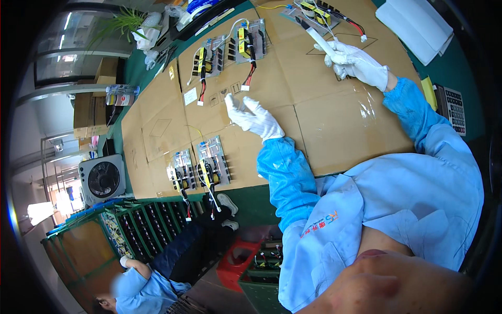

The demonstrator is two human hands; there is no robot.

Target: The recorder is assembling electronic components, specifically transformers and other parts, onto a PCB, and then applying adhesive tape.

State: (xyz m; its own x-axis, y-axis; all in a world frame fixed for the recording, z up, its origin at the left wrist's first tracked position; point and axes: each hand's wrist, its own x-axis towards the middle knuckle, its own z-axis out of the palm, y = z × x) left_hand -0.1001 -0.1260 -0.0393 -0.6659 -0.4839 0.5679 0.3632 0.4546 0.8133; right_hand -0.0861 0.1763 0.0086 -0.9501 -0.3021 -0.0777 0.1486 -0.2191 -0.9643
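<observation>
My right hand (358, 64), in a white glove, is closed around a white pen-like tool (320, 42) with a dark narrow tip. That tip points up toward a circuit board (316, 14) with yellow-wrapped parts and dangling wires at the top edge. My left hand (256, 119), also gloved, hovers over the cardboard (334, 131) with thumb and fingers apart and nothing between them. Beyond it lie two more circuit boards, one board (214, 56) beside another board (256, 41), their red and black leads hanging toward me. Blue sleeves cover both my forearms.
Two further boards lie at the cardboard's lower left, a board (183, 170) and a board (218, 159). White papers (415, 29) and a calculator (451, 109) sit right. A fan (103, 178), green racks (151, 230), a red stool (238, 261) and a co-worker (151, 290) are left and below.
</observation>
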